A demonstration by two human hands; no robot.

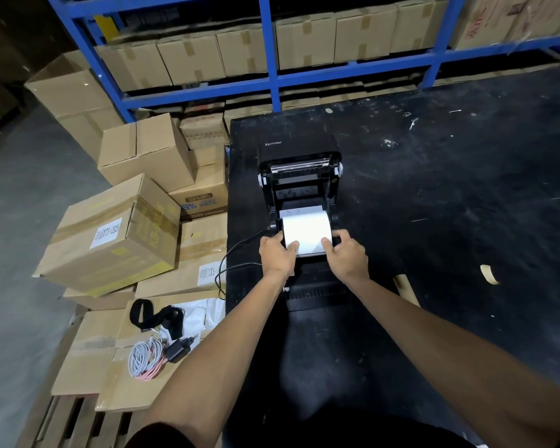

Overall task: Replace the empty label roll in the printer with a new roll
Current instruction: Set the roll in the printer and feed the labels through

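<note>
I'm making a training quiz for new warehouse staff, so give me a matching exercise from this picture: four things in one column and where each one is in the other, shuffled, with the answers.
Things:
1. label roll
2. coiled cables
3. printer lid
4. left hand

Places or states:
A. raised open at the far end of the printer
B. lying on flattened cardboard left of the black table
C. held between both hands in the printer's bay
D. gripping the roll's left end, opposite the right hand

Pairs: 1-C, 2-B, 3-A, 4-D
</note>
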